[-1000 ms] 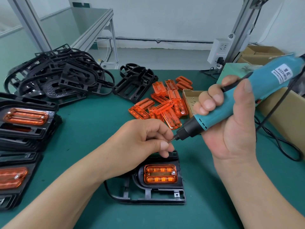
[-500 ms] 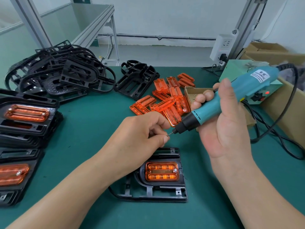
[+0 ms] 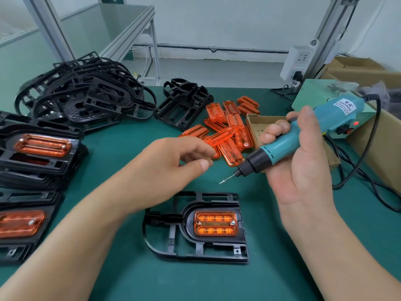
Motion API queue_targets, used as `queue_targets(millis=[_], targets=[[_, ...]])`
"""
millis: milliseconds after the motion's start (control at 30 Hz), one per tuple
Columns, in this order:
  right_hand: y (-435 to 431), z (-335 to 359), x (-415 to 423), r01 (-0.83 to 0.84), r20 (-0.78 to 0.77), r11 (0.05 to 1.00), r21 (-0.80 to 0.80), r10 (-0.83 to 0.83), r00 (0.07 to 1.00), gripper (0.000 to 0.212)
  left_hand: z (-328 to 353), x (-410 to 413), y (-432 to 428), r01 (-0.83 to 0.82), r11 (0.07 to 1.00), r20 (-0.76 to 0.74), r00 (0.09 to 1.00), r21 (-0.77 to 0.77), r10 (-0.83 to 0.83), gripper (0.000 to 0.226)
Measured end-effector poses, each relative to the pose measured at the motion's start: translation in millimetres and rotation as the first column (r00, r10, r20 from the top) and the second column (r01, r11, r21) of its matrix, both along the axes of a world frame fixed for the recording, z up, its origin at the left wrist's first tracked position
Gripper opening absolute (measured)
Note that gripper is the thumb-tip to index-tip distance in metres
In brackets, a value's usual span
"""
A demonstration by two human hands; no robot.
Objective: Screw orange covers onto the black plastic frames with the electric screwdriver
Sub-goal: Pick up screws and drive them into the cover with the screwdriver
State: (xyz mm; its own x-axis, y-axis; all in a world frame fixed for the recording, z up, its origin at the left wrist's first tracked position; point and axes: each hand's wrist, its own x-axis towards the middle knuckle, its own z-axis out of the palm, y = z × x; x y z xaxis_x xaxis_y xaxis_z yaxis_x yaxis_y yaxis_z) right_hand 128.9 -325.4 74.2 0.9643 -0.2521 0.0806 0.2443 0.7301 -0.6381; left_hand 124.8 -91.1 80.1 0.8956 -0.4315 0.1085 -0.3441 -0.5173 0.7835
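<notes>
A black plastic frame [image 3: 173, 242] lies on the green mat in front of me, with an orange cover [image 3: 214, 224] seated in it and a screw head at the cover's upper right corner. My right hand [image 3: 303, 170] grips the teal electric screwdriver [image 3: 303, 131], tilted down to the left above the frame. A screw [image 3: 223, 181] hangs on its bit tip. My left hand [image 3: 171, 164] hovers to the left of the bit with fingers loosely spread, holding nothing.
Loose orange covers [image 3: 230, 131] lie heaped behind the hands beside a small cardboard screw box [image 3: 258, 121]. Bare black frames [image 3: 86, 98] are piled at back left; assembled frames [image 3: 41, 148] are stacked at left. A power unit [image 3: 325, 101], cable [image 3: 368, 170] and cardboard boxes sit at right.
My left hand pinched at the bit tip before; it has now let go and drawn back to the left with fingers spread. A screw now sits on the bit. The screwdriver dropped slightly lower.
</notes>
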Motion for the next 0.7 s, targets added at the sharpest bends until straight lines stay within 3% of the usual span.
queue_targets(millis=[100, 200, 333, 700], targets=[[4.1, 1.2, -3.3, -0.057, 0.043, 0.998, -0.027, 0.058, 0.997, 0.02, 6.2, 7.7, 24.3, 0.095, 0.974, -0.132, 0.989, 0.207, -0.069, 0.027], [11.9, 1.7, -8.5, -0.127, 0.071, 0.989, -0.079, 0.133, 0.989, 0.017, 6.2, 4.5, 30.1, 0.2, 0.909, -0.241, 0.964, 0.365, -0.115, 0.049], [23.1, 3.1, -15.7, -0.185, 0.077, 0.97, -0.155, 0.199, 0.977, 0.016, 2.1, -0.4, 20.3, 0.243, 0.827, -0.233, 0.962, 0.507, -0.14, 0.057], [39.6, 3.8, -26.7, -0.245, 0.104, 0.924, -0.294, 0.286, 0.953, 0.011, -0.5, -1.9, 12.9, 0.236, 0.786, -0.201, 0.969, 0.572, -0.144, 0.048]])
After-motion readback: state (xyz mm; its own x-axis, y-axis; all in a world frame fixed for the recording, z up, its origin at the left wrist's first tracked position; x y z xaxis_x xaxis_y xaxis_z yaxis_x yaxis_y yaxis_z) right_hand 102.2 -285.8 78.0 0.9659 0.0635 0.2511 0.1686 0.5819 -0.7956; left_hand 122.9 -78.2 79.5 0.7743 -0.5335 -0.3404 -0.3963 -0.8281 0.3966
